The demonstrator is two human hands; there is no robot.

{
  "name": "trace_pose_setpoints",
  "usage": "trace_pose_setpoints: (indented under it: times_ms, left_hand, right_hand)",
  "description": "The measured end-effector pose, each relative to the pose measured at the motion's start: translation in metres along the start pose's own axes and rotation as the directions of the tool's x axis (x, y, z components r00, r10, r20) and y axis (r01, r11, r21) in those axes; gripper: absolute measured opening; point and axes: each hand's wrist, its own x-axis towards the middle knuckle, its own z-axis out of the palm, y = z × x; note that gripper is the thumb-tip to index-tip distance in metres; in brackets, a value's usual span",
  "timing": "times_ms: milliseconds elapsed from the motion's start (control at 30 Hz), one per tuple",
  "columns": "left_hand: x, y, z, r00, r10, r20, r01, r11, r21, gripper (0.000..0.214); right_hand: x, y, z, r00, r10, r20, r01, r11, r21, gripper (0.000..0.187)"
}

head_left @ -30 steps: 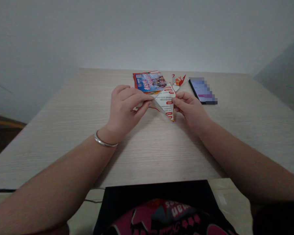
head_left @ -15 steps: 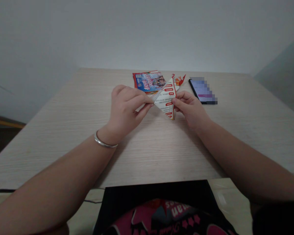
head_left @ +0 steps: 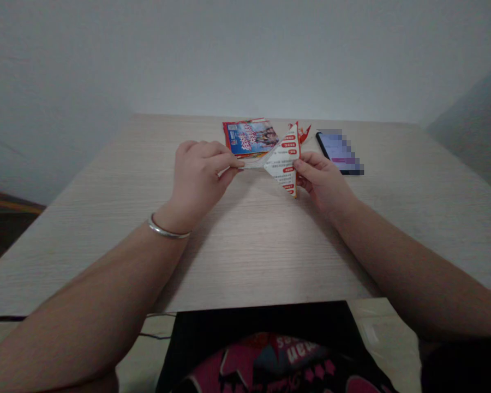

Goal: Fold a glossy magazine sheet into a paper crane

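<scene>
I hold a folded printed paper (head_left: pixel 284 159), white with red labels, a little above the wooden table (head_left: pixel 249 240). My left hand (head_left: pixel 200 174), with a silver bracelet on its wrist, pinches the paper's left tip between thumb and fingers. My right hand (head_left: pixel 321 180) grips the paper's right edge, fingers closed. The paper forms a triangular shape stretched between both hands.
A stack of colourful leaflets (head_left: pixel 249 136) lies flat behind my hands. A small folded red-and-white paper figure (head_left: pixel 303 131) stands beside it. A phone (head_left: pixel 339 153) with a lit screen lies to the right. A cable (head_left: pixel 8 318) runs off the near left edge.
My left hand has moved left and pulled the paper's tip outward, so the fold is stretched wider and flatter. The right hand has shifted slightly right and up with the paper.
</scene>
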Motion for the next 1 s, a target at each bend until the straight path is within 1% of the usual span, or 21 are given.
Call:
trace_pose_setpoints:
  times_ms: [100, 200, 300, 400, 500, 600, 700, 733, 800, 867, 967, 1000]
  left_hand:
    - [0.001, 0.006, -0.007, 0.999, 0.025, -0.025, -0.025, 0.999, 0.024, 0.013]
    - [0.003, 0.009, -0.011, 0.997, 0.067, -0.033, -0.066, 0.998, 0.020, 0.014]
    - [0.004, 0.008, -0.012, 0.994, 0.107, -0.028, -0.108, 0.994, -0.030, 0.016]
    - [0.005, 0.008, -0.010, 0.985, 0.161, -0.068, -0.168, 0.980, -0.104, 0.020]
    - [0.006, 0.010, -0.007, 0.978, 0.197, -0.075, -0.203, 0.976, -0.081, 0.023]
    - [0.006, 0.012, -0.004, 0.974, 0.223, -0.039, -0.224, 0.974, -0.043, 0.022]
    - [0.005, 0.015, -0.003, 0.981, 0.193, 0.028, -0.190, 0.978, -0.087, 0.018]
    - [0.004, 0.016, -0.003, 0.984, 0.177, 0.035, -0.172, 0.978, -0.118, 0.018]
    - [0.002, 0.018, -0.004, 0.991, 0.137, 0.012, -0.132, 0.972, -0.196, 0.027]
    - [0.000, 0.018, -0.002, 0.996, 0.083, -0.023, -0.086, 0.960, -0.265, 0.049]
    - [-0.002, 0.011, 0.004, 0.999, -0.009, -0.045, -0.005, 0.948, -0.318, 0.088]
    - [-0.002, 0.009, 0.007, 0.998, -0.046, -0.030, 0.034, 0.945, -0.325, 0.096]
  right_hand:
    - [0.002, 0.000, -0.002, 0.999, -0.029, -0.017, 0.028, 0.999, -0.037, 0.041]
    - [0.006, 0.001, -0.007, 0.995, -0.096, -0.016, 0.094, 0.992, -0.087, 0.039]
    - [0.009, 0.002, -0.011, 0.986, -0.164, -0.012, 0.161, 0.979, -0.124, 0.036]
    - [0.009, 0.000, -0.012, 0.979, -0.201, -0.031, 0.195, 0.972, -0.133, 0.035]
    - [0.007, -0.005, -0.009, 0.984, -0.172, -0.044, 0.165, 0.979, -0.123, 0.037]
    - [0.002, -0.009, -0.005, 0.991, -0.131, -0.007, 0.129, 0.983, -0.127, 0.041]
    - [0.000, -0.011, -0.003, 0.995, -0.098, -0.015, 0.095, 0.985, -0.141, 0.043]
    - [0.000, -0.010, -0.003, 0.996, -0.084, -0.027, 0.079, 0.987, -0.140, 0.043]
    - [0.001, -0.009, -0.004, 0.998, -0.050, -0.041, 0.044, 0.991, -0.127, 0.040]
    - [0.003, -0.007, -0.006, 1.000, -0.019, -0.022, 0.016, 0.994, -0.110, 0.038]
    - [0.006, -0.001, -0.008, 0.997, -0.018, 0.072, 0.025, 0.994, -0.108, 0.035]
    - [0.007, 0.001, -0.008, 0.993, -0.025, 0.112, 0.039, 0.992, -0.118, 0.033]
